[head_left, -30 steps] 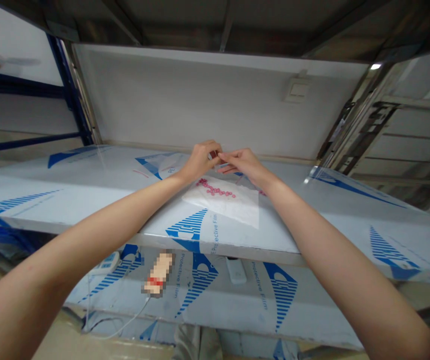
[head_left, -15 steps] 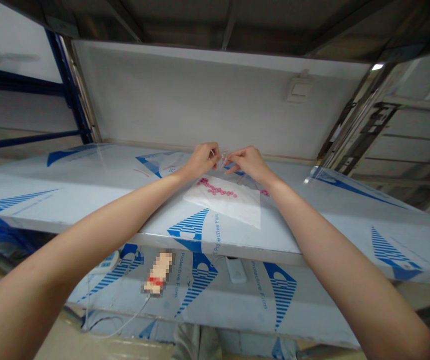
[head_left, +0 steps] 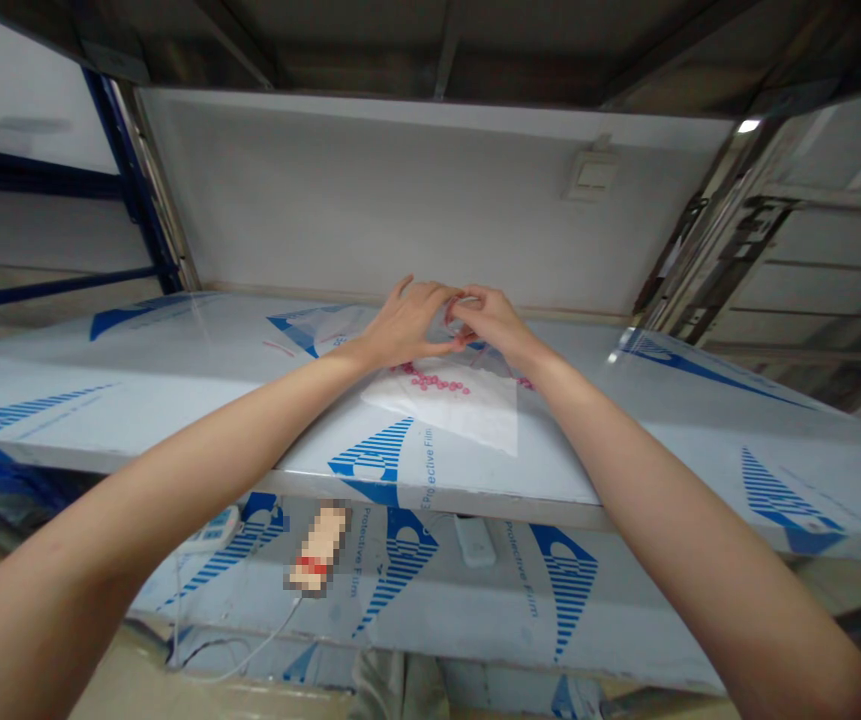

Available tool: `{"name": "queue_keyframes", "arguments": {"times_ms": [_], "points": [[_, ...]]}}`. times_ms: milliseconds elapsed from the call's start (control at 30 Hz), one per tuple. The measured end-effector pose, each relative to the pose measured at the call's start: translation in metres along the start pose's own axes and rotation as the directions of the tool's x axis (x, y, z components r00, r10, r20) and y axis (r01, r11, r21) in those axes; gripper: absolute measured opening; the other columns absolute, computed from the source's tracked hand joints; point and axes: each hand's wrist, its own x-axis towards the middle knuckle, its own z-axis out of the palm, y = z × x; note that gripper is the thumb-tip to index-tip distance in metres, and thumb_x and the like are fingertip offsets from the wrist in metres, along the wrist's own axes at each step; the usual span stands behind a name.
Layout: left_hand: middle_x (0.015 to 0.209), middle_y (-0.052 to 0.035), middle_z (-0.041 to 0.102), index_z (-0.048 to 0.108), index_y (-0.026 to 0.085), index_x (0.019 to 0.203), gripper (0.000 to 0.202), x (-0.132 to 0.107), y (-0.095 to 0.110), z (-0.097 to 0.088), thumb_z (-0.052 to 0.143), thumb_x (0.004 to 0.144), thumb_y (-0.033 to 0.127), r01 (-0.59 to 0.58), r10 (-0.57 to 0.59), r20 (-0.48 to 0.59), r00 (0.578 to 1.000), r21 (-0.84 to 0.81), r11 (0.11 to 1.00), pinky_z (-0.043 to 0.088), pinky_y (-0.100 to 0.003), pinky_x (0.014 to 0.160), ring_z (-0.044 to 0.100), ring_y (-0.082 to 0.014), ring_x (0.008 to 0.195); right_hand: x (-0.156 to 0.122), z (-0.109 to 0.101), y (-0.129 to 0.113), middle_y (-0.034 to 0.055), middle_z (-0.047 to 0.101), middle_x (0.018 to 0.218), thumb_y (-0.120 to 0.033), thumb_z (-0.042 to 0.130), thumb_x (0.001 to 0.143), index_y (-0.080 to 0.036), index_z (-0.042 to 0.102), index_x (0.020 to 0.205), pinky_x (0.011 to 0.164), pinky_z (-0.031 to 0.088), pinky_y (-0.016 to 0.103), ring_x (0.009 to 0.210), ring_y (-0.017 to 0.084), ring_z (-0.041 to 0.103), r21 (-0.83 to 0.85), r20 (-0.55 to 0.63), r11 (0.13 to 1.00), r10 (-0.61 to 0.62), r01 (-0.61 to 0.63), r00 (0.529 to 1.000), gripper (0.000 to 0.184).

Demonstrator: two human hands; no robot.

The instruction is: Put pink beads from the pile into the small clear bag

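Note:
Both my arms reach forward onto a shelf covered in blue-and-white protective film (head_left: 175, 380). My left hand (head_left: 404, 325) and my right hand (head_left: 494, 320) meet at the back of the shelf, fingers pinched together on a small clear plastic bag (head_left: 454, 322) held between them. Just below the hands lies a white sheet (head_left: 467, 410) with several small pink beads (head_left: 430, 380) scattered on it. What is inside the clear bag is too small to make out.
A white back wall with a light switch (head_left: 593, 175) rises behind the shelf. A lower shelf holds a white remote-like device (head_left: 473, 540), a power strip (head_left: 212, 530) with a cable, and a blurred object. Blue metal racking (head_left: 122, 170) stands at the left.
My hands have drawn closer together and my left fingers have spread a little over the clear bag. The beads and sheet lie as before.

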Motion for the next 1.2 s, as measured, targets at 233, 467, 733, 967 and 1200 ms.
{"name": "queue_keyframes", "arguments": {"times_ms": [233,467,733,967,1200], "points": [[0.133,-0.0158,0.054,0.045,0.015,0.136,0.059,0.003,0.002,0.001,0.06,0.086,0.042,0.014,-0.017,0.032,0.999,0.088,0.996,0.014,-0.059,0.117,0.048,-0.0299,0.127,0.002,0.0,0.001,0.002,0.066,0.078,-0.015,0.055,0.082,-0.015,0.065,0.098,0.053,0.046,0.019,0.061,0.01,0.058,-0.086,-0.04,0.995,-0.047,0.043,0.998,0.019],[0.12,-0.0132,0.058,0.053,0.014,0.123,0.04,0.006,-0.002,0.002,0.06,0.087,0.028,0.054,-0.058,-0.022,0.998,-0.142,0.988,0.042,-0.038,0.102,0.056,-0.0232,0.114,-0.001,-0.006,-0.001,0.0077,0.069,0.097,-0.029,0.055,0.09,-0.016,0.064,0.103,0.056,0.048,0.021,0.062,0.01,0.06,-0.104,0.063,0.994,-0.011,0.018,0.998,0.021],[0.115,-0.0134,0.059,0.05,0.011,0.13,0.052,-0.003,-0.057,0.012,0.061,0.084,0.032,0.348,-0.399,-0.138,0.907,-0.292,0.891,0.046,-0.037,0.093,0.059,-0.0219,0.098,-0.004,0.002,0.017,0.0046,0.073,0.096,-0.023,0.06,0.087,-0.02,0.069,0.106,0.062,0.046,0.024,0.064,0.012,0.062,-0.445,0.149,0.892,-0.011,0.077,0.989,0.022],[0.114,-0.0142,0.062,0.044,0.009,0.139,0.066,-0.003,-0.059,0.006,0.057,0.087,0.047,0.373,-0.423,-0.094,0.901,-0.328,0.868,0.045,-0.037,0.092,0.059,-0.0218,0.097,-0.015,0.039,0.013,0.0028,0.075,0.092,-0.028,0.067,0.082,-0.027,0.077,0.088,0.075,0.046,0.033,0.086,0.023,0.068,-0.704,0.272,0.662,-0.082,0.256,0.959,0.012],[0.128,-0.0169,0.061,0.048,0.011,0.138,0.068,-0.003,-0.051,0.015,0.063,0.081,0.046,0.372,-0.394,0.024,0.919,-0.385,0.845,0.044,-0.04,0.099,0.06,-0.0257,0.11,-0.009,0.028,0.018,0.0039,0.075,0.086,-0.026,0.07,0.079,-0.026,0.077,0.082,0.073,0.046,0.031,0.081,0.021,0.067,-0.685,0.216,0.697,-0.082,0.211,0.973,0.008]]}}
